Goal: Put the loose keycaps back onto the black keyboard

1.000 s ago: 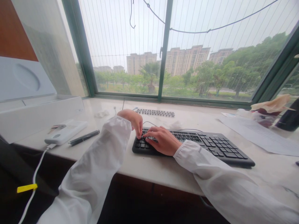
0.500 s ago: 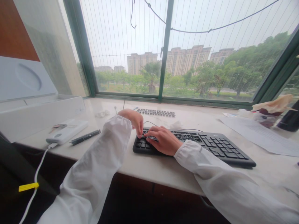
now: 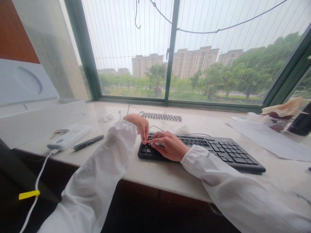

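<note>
A black keyboard (image 3: 240,158) lies on the pale tabletop, its letter area showing bare sockets where keycaps are off. Over its left end, my left hand (image 3: 139,124) bends down from the wrist with thumb and fingers pinched together; whatever is between them is too small or hidden to make out. My right hand (image 3: 168,145) rests across the left half of the keyboard, fingers apart, its index finger stretched to the left fingertips. Behind the keyboard, loose keycaps (image 3: 162,116) stand in rows on the table.
To the left are a white power bank (image 3: 70,137) with keys on it and a cable plugged in, a black pen (image 3: 87,143) and an open white box (image 3: 43,118). Paper sheets (image 3: 269,137) and a dark bottle (image 3: 300,121) are at the right. A window (image 3: 167,81) stands behind.
My right index finger has straightened a little toward the left fingertips. My left hand keeps its pinch in nearly the same place. The view has shifted very slightly.
</note>
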`<control>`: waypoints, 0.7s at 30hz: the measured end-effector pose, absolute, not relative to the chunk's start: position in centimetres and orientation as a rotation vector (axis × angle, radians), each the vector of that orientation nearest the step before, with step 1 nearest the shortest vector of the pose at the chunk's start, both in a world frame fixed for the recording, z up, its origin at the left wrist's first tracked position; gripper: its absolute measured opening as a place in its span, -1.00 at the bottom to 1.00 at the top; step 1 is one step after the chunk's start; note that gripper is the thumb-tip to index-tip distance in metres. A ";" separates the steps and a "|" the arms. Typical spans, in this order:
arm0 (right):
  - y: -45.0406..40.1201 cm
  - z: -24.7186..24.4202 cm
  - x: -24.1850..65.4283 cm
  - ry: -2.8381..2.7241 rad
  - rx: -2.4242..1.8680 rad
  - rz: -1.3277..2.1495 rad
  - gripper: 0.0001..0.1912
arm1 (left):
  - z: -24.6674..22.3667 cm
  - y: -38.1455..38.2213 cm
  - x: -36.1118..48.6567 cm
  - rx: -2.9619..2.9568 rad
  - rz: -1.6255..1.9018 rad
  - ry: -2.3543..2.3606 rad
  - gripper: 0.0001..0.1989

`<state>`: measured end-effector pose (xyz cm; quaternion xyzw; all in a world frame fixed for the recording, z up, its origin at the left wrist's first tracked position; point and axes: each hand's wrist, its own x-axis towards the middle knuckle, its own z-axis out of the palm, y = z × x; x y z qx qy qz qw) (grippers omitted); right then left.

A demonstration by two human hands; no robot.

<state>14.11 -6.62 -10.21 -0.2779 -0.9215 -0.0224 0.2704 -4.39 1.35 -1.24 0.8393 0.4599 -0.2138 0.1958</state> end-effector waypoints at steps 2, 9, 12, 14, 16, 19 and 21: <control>-6.6 -10.2 14.1 -2.484 -0.744 -0.066 -0.72 | -1.4 1.4 -4.3 2.364 -0.610 1.280 -0.43; -6.8 -10.1 14.0 -2.482 -0.780 -0.051 -0.72 | -1.1 1.4 -4.4 2.325 -0.634 1.258 -0.42; -6.8 -10.1 14.0 -2.479 -0.811 -0.056 -0.72 | -1.0 1.3 -4.5 2.325 -0.630 1.254 -0.42; -6.9 -10.1 14.0 -2.471 -0.827 -0.066 -0.72 | -0.9 1.3 -4.5 2.335 -0.629 1.258 -0.43; -6.9 -10.0 14.0 -2.466 -0.838 -0.075 -0.73 | -0.7 1.2 -4.6 2.342 -0.626 1.262 -0.45; -6.9 -9.9 13.9 -2.463 -0.847 -0.082 -0.74 | -0.6 0.9 -4.6 2.345 -0.613 1.268 -0.49; -6.9 -9.9 13.9 -2.462 -0.849 -0.086 -0.74 | -0.6 0.8 -4.7 2.355 -0.591 1.272 -0.52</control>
